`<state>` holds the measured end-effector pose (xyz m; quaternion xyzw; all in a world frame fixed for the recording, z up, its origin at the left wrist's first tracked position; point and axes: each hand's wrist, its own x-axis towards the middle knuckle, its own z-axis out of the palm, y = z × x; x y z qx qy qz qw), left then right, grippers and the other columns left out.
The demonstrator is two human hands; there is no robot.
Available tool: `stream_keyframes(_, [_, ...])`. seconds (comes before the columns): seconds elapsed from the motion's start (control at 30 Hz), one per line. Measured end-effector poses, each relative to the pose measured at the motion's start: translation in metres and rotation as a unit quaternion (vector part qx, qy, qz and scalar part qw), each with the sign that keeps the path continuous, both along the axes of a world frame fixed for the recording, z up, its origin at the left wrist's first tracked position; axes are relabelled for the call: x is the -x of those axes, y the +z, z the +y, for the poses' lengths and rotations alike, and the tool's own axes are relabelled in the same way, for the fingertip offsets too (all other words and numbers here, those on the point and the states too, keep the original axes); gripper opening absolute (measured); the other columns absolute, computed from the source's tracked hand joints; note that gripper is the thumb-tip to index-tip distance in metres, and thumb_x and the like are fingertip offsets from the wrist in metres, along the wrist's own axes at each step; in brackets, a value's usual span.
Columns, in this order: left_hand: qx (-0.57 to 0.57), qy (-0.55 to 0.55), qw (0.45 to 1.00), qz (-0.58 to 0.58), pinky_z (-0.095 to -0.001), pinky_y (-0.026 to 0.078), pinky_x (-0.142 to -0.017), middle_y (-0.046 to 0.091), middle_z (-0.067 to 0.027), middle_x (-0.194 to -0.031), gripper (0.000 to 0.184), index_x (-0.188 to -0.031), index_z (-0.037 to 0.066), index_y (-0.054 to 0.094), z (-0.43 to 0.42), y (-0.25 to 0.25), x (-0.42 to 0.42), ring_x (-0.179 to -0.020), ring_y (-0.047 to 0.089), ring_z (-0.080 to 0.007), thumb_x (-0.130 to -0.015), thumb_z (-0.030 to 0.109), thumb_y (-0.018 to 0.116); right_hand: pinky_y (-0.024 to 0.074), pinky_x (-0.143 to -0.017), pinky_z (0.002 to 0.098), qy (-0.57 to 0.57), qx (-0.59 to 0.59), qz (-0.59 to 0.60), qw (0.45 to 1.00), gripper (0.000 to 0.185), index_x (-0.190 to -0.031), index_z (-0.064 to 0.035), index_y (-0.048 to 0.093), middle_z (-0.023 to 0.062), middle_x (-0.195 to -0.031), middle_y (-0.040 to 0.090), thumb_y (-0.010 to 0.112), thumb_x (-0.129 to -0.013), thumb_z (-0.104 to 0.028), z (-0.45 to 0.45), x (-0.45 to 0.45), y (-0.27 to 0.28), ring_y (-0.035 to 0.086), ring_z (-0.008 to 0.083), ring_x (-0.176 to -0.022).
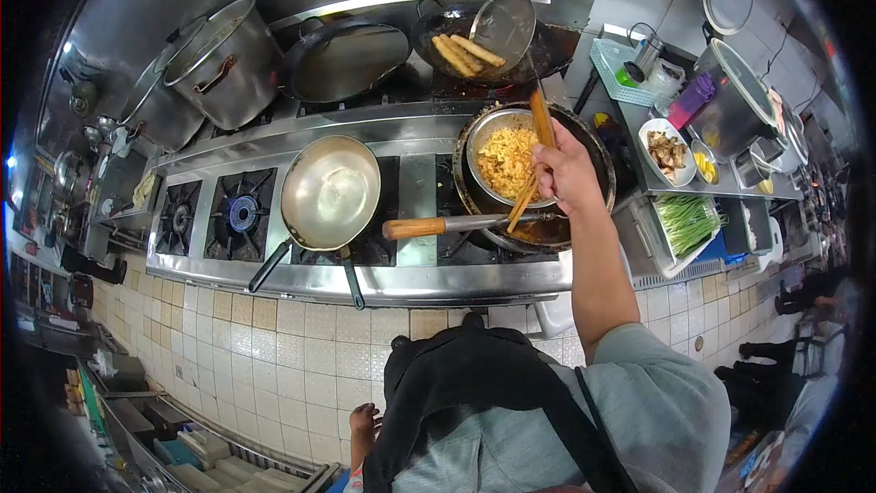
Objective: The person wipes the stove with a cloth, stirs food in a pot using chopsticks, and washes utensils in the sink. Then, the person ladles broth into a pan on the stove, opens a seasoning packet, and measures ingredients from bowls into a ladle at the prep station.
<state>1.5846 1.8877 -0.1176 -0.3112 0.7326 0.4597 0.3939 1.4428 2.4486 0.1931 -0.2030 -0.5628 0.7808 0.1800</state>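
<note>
My right hand (568,169) is closed around wooden chopsticks (523,202), whose lower ends point down at the near rim of a metal bowl (474,167). Yellow, crumbly food (506,157) fills the bowl, which sits inside a dark wok (598,141). By my fingers lies a wooden handle (543,119); it lines up with a wire skimmer (504,27) over the back wok, beside several golden fried rolls (465,53). A wooden-handled metal utensil (415,228) rests across the front wok's near edge. Low beside my apron, my left hand (365,420) hangs with fingers loosely apart, holding nothing visible.
A shallow pan (330,194) stands left of the wok, near a lit burner (243,214). Behind are another wok (351,62) and a tall stockpot (224,64). At right are a white food dish (666,153) and a tray of green stalks (686,224).
</note>
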Motion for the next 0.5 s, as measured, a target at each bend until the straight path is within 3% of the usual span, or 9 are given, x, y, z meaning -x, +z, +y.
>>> stream_keyframes(0.33, [0.016, 0.013, 1.0, 0.017, -0.0365, 0.043, -0.051, 0.062, -0.007, -0.089, 0.034, -0.116, 0.008, 0.051, 0.019, 0.014, 0.02, -0.065, 0.061, -0.0229, -0.086, 0.022, 0.057, 0.0291, -0.034, 0.0208, -0.091, -0.179, -0.063, 0.978, 0.059, -0.139, -0.0094, 0.032, -0.0034, -0.064, 0.044, 0.049, -0.084, 0.002, 0.035, -0.027, 0.021, 0.034, 0.0042, -0.039])
stream_keyframes(0.4, [0.025, 0.001, 1.0, 0.018, -0.0359, 0.043, -0.051, 0.062, -0.0071, -0.09, 0.034, -0.116, 0.008, 0.051, 0.022, 0.018, 0.021, -0.065, 0.061, -0.0229, -0.086, 0.022, 0.057, 0.0295, -0.034, 0.0212, -0.081, -0.173, -0.071, 0.979, 0.062, -0.141, -0.0106, 0.029, -0.0027, -0.064, 0.044, 0.049, -0.084, 0.001, 0.044, -0.02, 0.017, 0.035, 0.0046, -0.04])
stream_keyframes(0.5, [0.024, -0.006, 0.999, 0.024, -0.0351, 0.042, -0.051, 0.062, -0.0072, -0.09, 0.035, -0.117, 0.008, 0.051, 0.019, 0.011, 0.02, -0.065, 0.06, -0.0226, -0.086, 0.022, 0.057, 0.0308, -0.035, 0.0208, -0.058, -0.135, -0.077, 0.986, 0.055, -0.136, -0.0092, 0.034, -0.0012, -0.066, 0.045, 0.05, -0.084, -0.001, 0.051, -0.008, 0.009, 0.037, 0.0055, -0.042])
